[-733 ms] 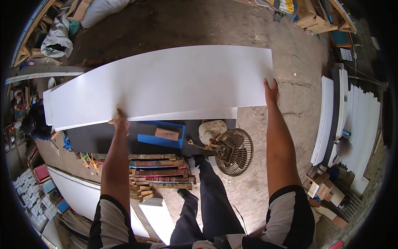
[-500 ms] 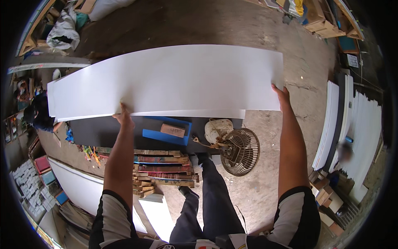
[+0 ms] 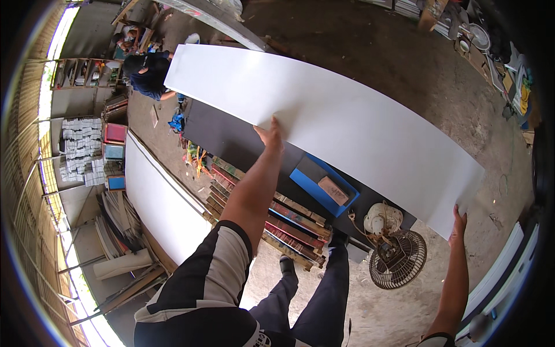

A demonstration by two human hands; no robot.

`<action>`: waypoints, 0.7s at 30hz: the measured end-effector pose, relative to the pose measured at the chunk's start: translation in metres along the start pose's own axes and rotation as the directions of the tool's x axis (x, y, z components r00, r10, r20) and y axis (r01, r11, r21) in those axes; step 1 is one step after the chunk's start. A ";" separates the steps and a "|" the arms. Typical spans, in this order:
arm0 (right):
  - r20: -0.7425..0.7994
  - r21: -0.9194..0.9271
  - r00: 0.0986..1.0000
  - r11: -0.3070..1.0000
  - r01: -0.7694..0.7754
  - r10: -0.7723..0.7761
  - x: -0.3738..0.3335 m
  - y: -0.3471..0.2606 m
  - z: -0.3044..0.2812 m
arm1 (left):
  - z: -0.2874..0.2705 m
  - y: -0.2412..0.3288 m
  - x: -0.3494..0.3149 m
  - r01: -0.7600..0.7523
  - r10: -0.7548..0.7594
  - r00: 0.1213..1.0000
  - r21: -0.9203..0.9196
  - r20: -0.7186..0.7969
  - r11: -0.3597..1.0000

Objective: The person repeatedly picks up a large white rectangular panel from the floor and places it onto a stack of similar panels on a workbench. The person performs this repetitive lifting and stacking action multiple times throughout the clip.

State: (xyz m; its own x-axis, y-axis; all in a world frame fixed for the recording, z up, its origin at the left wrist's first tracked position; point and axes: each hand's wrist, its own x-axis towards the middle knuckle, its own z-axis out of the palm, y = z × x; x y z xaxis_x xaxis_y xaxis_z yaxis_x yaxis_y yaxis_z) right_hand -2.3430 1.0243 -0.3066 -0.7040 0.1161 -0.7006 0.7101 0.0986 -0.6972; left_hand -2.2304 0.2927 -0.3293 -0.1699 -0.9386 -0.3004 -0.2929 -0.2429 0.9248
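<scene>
A long white board (image 3: 324, 115) hangs in the air in front of me, tilted from upper left down to lower right. My left hand (image 3: 269, 134) grips its near long edge around the middle. My right hand (image 3: 459, 222) holds the short end at the lower right, thumb against the edge. Below the board lies a dark table top (image 3: 231, 141) with a blue tray (image 3: 324, 185) on it.
A stack of coloured wooden slats (image 3: 277, 217) sits under the table, a floor fan (image 3: 398, 260) and a white helmet-like object (image 3: 381, 217) by my feet. Another white board (image 3: 165, 202) lies left. A person in dark clothes (image 3: 149, 72) crouches at the far end. White panels (image 3: 500, 277) lean at right.
The view has swung left and the board now runs diagonally instead of level. Both hands keep their hold on it; the far person has come into view at the upper left.
</scene>
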 end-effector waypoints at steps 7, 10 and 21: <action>0.097 0.038 0.995 0.999 -0.024 0.020 -0.014 0.010 0.062 | -0.004 0.007 0.022 0.036 -0.032 0.999 0.240 -0.019 0.970; 0.066 0.004 0.991 0.993 -0.117 0.116 0.015 0.033 0.079 | -0.020 -0.032 0.027 0.035 -0.009 0.970 -0.102 0.244 0.994; -0.045 -0.102 0.986 0.981 -0.166 0.163 -0.021 -0.013 0.119 | 0.019 -0.024 -0.055 0.430 -0.396 0.874 -0.069 0.281 0.900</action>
State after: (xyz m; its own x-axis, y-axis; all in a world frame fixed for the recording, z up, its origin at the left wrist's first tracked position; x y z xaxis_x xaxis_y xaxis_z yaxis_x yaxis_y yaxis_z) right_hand -2.3386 0.9032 -0.3008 -0.5779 0.1746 -0.7972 0.8148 0.1779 -0.5518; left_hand -2.2321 0.3554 -0.3397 -0.2972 -0.6555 -0.6943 -0.2715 -0.6391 0.7196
